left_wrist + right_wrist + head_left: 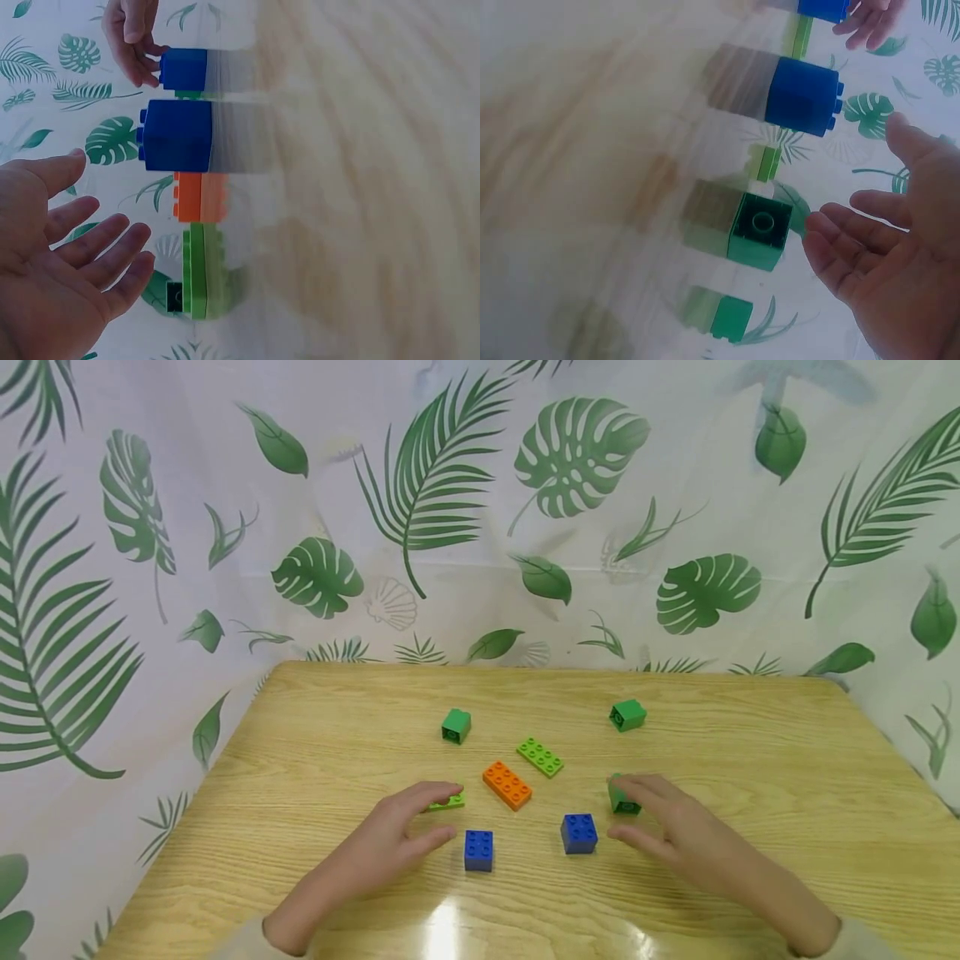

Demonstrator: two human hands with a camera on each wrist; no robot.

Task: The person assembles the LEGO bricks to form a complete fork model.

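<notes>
My left hand (397,827) hovers with relaxed, spread fingers, partly covering a light green flat brick (447,802). Just right of its thumb stands a blue brick (478,852), studs up. In the left wrist view its fingers show nothing between them. The right hand (678,827), also loosely spread, is over a green brick (626,800) lying on its side, partly hidden by the fingers. A second blue brick (579,833) stands left of that thumb. In the right wrist view, a small gap shows between the fingertips (815,223) and the green brick.
An orange brick (507,786) and another light green flat brick (540,757) lie mid-table. Farther back, two green bricks rest on their sides, one left (456,726), one right (628,715). A leaf-patterned cloth (480,602) hangs behind the wooden table (337,718).
</notes>
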